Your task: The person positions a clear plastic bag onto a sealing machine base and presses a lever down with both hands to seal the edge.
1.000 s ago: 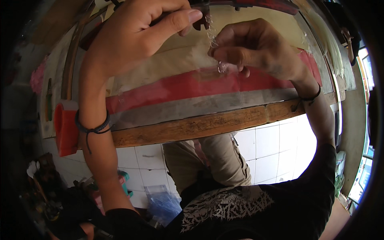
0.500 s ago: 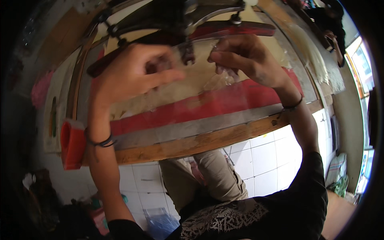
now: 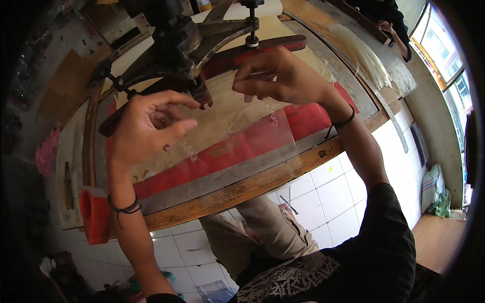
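My left hand (image 3: 146, 126) hovers over the left part of the worktable, thumb and fingers curved and apart, holding nothing I can see. My right hand (image 3: 283, 76) is up near the metal press frame (image 3: 202, 38), its fingers loosely bent, with thumb and forefinger close to each other. Beneath both hands a clear plastic sheet (image 3: 252, 136) spreads over a red strip (image 3: 217, 149) and past the grey front edging. Small crinkles show in the sheet below each hand. Dark red bars (image 3: 227, 60) hang from the frame over the tan surface (image 3: 212, 101).
A red-orange tape dispenser or roll (image 3: 93, 214) stands at the front left corner. Pale strands of plastic (image 3: 369, 60) lie at the right, beside a metal strip. A knife-like tool (image 3: 68, 187) rests at far left. Another person's hand (image 3: 388, 28) shows at upper right.
The clear sheet now lies flatter and reaches farther toward the table's front edge. My left hand has opened wider. In the picture, the right hand and frame have shifted left.
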The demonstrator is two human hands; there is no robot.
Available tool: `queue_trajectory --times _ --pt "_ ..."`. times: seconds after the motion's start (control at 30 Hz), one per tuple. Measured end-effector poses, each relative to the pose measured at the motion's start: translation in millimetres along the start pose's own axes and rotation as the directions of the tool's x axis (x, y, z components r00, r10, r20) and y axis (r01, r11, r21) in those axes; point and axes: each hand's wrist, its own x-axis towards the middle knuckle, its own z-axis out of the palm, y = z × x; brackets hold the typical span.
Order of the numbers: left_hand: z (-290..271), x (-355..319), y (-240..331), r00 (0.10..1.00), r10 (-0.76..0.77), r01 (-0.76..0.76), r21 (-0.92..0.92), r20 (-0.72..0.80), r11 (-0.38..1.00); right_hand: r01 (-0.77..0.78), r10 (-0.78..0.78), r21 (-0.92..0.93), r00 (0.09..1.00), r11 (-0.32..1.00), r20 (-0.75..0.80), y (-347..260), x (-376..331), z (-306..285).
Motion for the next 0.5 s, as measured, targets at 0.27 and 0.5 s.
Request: queue_trajectory --times 0.27,0.5 --pt "22.8 4.3 -14.1 0.975 0.217 -0.213 0.088 -0.040 0.973 0.056 -0.036 -0.099 0.981 0.994 0.189 1.4 -0.7 -2.4" --pt "34.7 6.4 -7.0 0.993 -0.035 0.054 -0.175 0.113 0.983 0.095 -0.080 -0.072 0.979 0.993 0.188 8.4 -0.3 6.2"
